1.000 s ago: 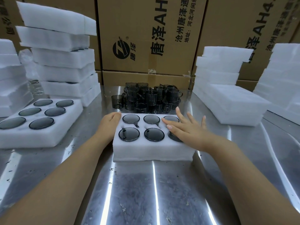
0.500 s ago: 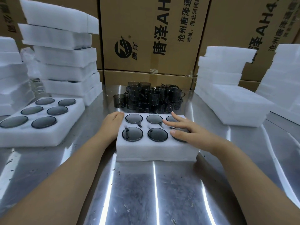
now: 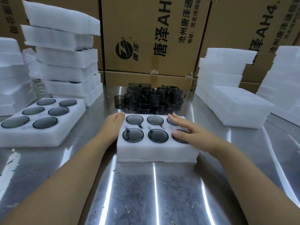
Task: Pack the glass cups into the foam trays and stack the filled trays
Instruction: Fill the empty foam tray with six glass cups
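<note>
A white foam tray (image 3: 155, 151) sits in front of me on the steel table, its holes filled with several smoky glass cups (image 3: 158, 135). My left hand (image 3: 112, 125) rests against the tray's left side, fingers at its far corner. My right hand (image 3: 193, 133) lies flat on the tray's right part, straight fingers over the two right-hand cups. Behind the tray stands a cluster of loose dark glass cups (image 3: 151, 99).
A second filled tray (image 3: 48, 133) lies at the left. Stacked foam trays (image 3: 65, 62) rise at the back left, more foam stacks (image 3: 227, 88) at the right. Cardboard boxes (image 3: 151, 38) close off the back. Bare steel table (image 3: 146, 192) lies near me.
My right hand has slid a little to the right and back across the tray top, uncovering more of the middle cups. The left hand stays at the tray's left side.
</note>
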